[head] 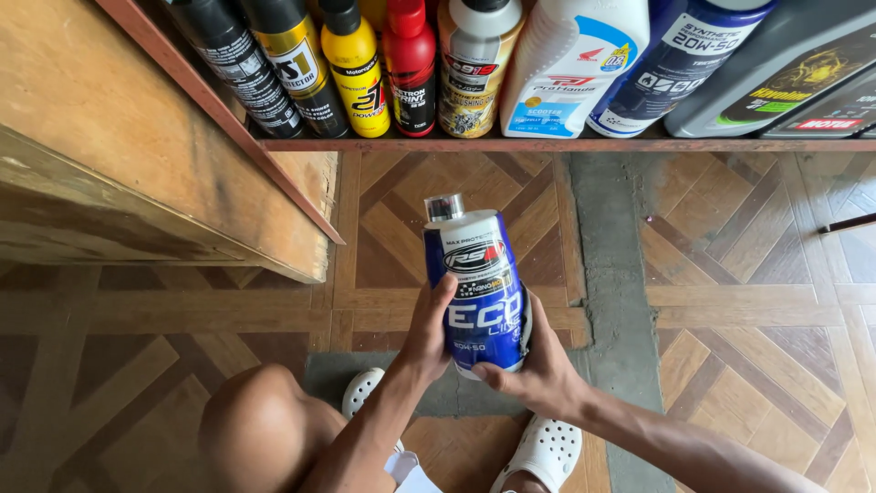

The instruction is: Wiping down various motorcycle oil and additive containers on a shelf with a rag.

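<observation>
I hold a blue and white oil bottle (474, 283) with a silver cap upright in front of me, above the floor. My left hand (427, 330) grips its left side, thumb laid across the label. My right hand (538, 361) cups the base and right side from below. Both hands are closed around the bottle's lower half. My bare knee (260, 415) is at lower left.
A wooden shelf (566, 144) at the top holds a row of oil bottles: black, yellow (356, 68), red, silver, white (570, 64), dark blue and grey. A wooden counter (128, 155) juts out at left. Below lies patterned wood-look floor (748, 274); my white clogs (546, 452) stand on it.
</observation>
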